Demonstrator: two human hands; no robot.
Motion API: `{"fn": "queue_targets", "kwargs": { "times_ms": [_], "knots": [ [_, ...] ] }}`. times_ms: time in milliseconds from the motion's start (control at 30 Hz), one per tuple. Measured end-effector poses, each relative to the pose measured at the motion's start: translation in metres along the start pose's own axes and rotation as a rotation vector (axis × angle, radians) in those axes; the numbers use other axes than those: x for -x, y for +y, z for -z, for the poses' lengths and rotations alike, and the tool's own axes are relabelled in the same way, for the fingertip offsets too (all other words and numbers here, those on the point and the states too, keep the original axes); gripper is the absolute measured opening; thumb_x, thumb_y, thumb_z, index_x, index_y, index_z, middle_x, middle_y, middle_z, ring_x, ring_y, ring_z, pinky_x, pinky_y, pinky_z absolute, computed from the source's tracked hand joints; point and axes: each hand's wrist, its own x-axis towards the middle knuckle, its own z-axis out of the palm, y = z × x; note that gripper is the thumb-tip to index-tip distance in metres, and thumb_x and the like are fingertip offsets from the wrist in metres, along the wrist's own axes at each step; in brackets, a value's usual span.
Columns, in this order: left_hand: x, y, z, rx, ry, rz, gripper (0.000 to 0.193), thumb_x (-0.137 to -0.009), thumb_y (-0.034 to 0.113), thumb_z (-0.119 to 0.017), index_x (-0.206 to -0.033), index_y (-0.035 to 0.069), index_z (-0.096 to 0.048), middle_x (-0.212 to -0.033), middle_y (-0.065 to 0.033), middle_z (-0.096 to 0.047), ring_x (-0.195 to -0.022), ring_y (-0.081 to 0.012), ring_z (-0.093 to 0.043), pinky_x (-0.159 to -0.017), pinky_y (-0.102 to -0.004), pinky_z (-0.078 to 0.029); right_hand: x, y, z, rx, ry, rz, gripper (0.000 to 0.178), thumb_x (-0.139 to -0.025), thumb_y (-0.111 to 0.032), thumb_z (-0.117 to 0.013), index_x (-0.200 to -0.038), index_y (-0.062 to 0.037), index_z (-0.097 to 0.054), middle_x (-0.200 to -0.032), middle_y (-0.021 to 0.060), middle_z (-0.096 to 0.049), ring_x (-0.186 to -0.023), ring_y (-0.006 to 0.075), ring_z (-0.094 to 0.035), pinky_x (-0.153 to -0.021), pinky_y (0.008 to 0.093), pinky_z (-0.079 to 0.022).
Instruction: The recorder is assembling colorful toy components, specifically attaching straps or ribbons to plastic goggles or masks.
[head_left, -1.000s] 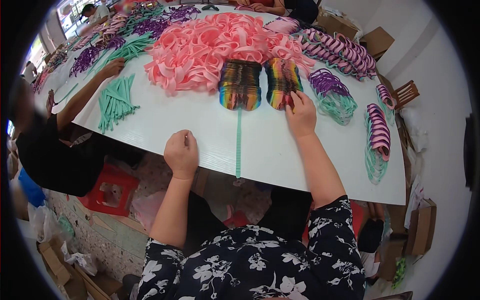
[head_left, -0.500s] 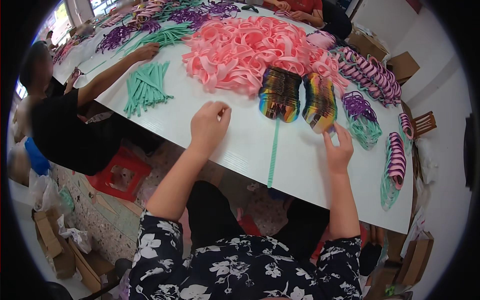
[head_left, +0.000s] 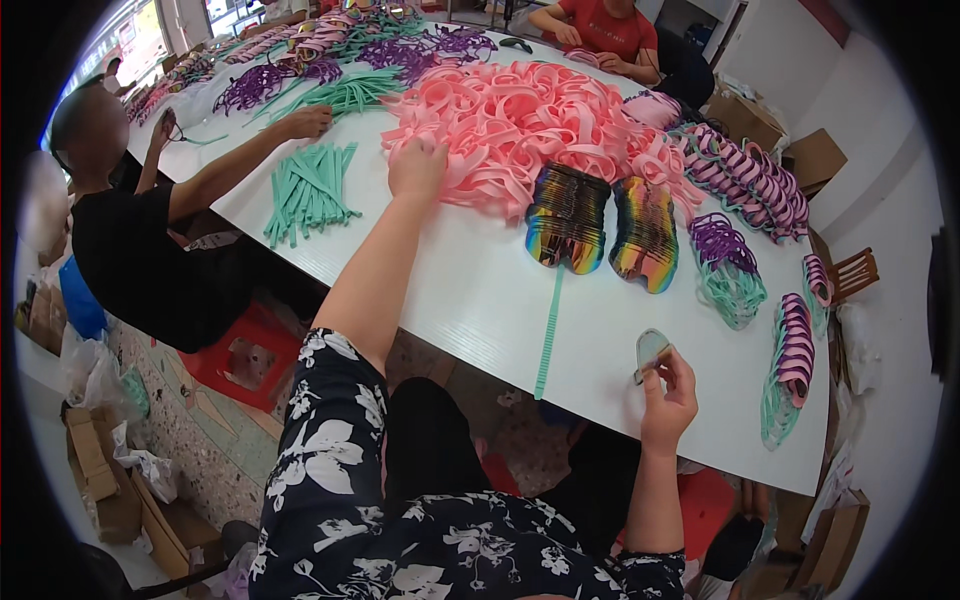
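At the left edge of a heap of pink foam strips (head_left: 535, 115), my left hand (head_left: 418, 168) touches the strips; its fingertips are partly hidden, so their grip does not show. My right hand (head_left: 668, 405), over the table's near edge, pinches a goggle lens (head_left: 652, 348) between thumb and fingers. The lens is curved and looks greyish green and see-through. Two rows of shiny rainbow-tinted goggle lenses, a left row (head_left: 566, 215) and a right row (head_left: 645, 232), stand in front of the heap. A ridged mint-green strip (head_left: 549, 340) lies below the left row.
Mint-green strips (head_left: 312, 190) lie in a bundle at left. Purple and green cords (head_left: 727, 265) and pink-and-purple banded bundles (head_left: 795, 345) lie at right. A co-worker in black (head_left: 150, 250) reaches over the table (head_left: 470, 290) from the left; another in red (head_left: 610, 35) works at the far side.
My left hand has moved forward to the pink heap. My right hand has drawn back toward me from the right row of lenses, with one lens in its fingers.
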Motion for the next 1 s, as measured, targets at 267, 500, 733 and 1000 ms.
{"fn": "queue_targets", "kwargs": {
  "times_ms": [267,500,733,1000],
  "knots": [
    [0.011,0.039,0.054,1.407,-0.200,0.091,0.014,-0.091,0.009,-0.062,-0.102,-0.001,-0.063,-0.093,-0.0086,-0.065,-0.091,-0.0215,-0.068,-0.081,-0.0328,-0.055,0.023,-0.011,0.011,-0.135,0.046,-0.001,0.044,-0.087,-0.001,-0.071,-0.130,0.0012,-0.060,-0.121,0.0096,-0.060,-0.110,0.0198,-0.059,-0.095,0.0343,-0.048],
    [0.067,0.035,0.088,1.243,-0.419,0.430,0.021,-0.099,0.025,-0.057,-0.101,0.005,-0.058,-0.080,-0.0008,-0.059,-0.071,-0.0126,-0.060,-0.071,-0.0295,-0.052,0.047,-0.018,0.009,-0.261,0.003,-0.045,0.044,-0.086,-0.002,-0.072,-0.129,0.0025,-0.060,-0.121,0.0091,-0.061,-0.109,0.0188,-0.059,-0.096,0.0336,-0.048],
    [0.149,0.053,0.128,1.481,-0.590,0.421,0.031,-0.105,0.036,-0.050,-0.085,0.013,-0.050,-0.057,0.0073,-0.030,-0.051,-0.0070,-0.030,-0.050,-0.0245,-0.027,0.075,-0.041,0.007,-0.477,-0.222,-0.146,0.040,-0.084,0.002,-0.071,-0.123,0.0048,-0.062,-0.115,0.0094,-0.064,-0.104,0.0185,-0.062,-0.095,0.0330,-0.049],
    [0.285,0.068,0.141,1.380,-0.926,0.615,0.037,-0.101,0.020,-0.042,-0.065,0.010,-0.044,-0.048,0.0040,-0.030,-0.038,-0.0099,-0.028,-0.038,-0.0264,-0.022,0.128,-0.046,-0.006,-0.789,-0.548,-0.443,0.039,-0.080,0.005,-0.072,-0.118,0.0026,-0.064,-0.113,0.0096,-0.066,-0.105,0.0175,-0.064,-0.092,0.0304,-0.051]
  ]
}}
